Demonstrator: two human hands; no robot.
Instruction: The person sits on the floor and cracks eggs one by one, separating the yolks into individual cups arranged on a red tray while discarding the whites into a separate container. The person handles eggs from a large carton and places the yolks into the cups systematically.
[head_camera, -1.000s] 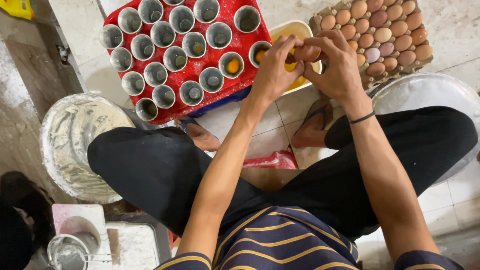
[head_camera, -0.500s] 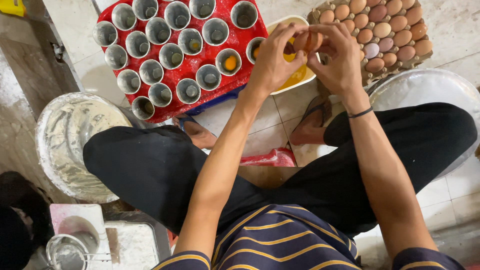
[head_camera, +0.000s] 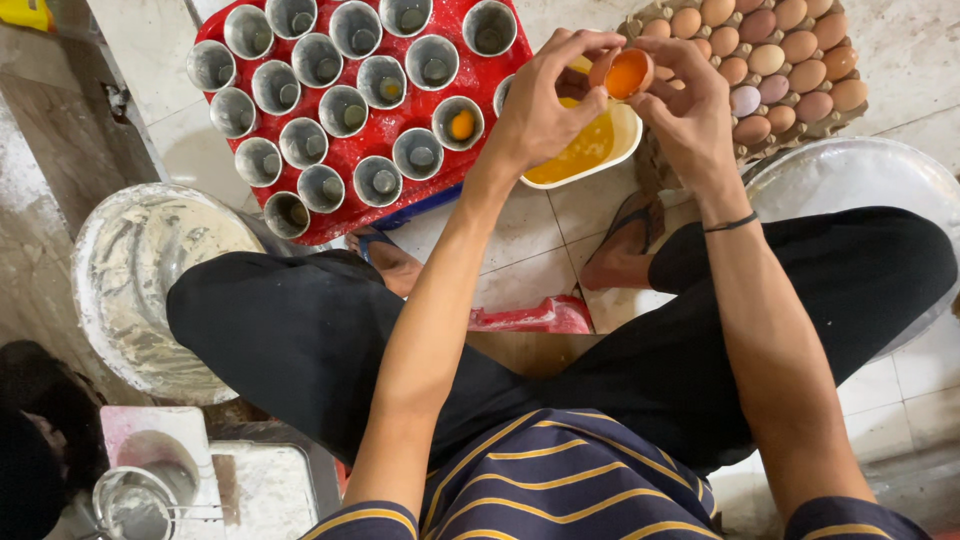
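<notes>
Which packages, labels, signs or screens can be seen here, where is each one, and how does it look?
Egg carton: top right on the tiled floor, beside the right hand; a grey-brown pulp tray of brown eggs, a few paler.
Yellow object: top left corner, cut off by the edge; cannot tell if it is a package.
No labels, signs or screens are visible.

Red tray (head_camera: 350, 180) of metal cups (head_camera: 340, 110); floury basin (head_camera: 150, 290); sieve (head_camera: 135, 505).
</notes>
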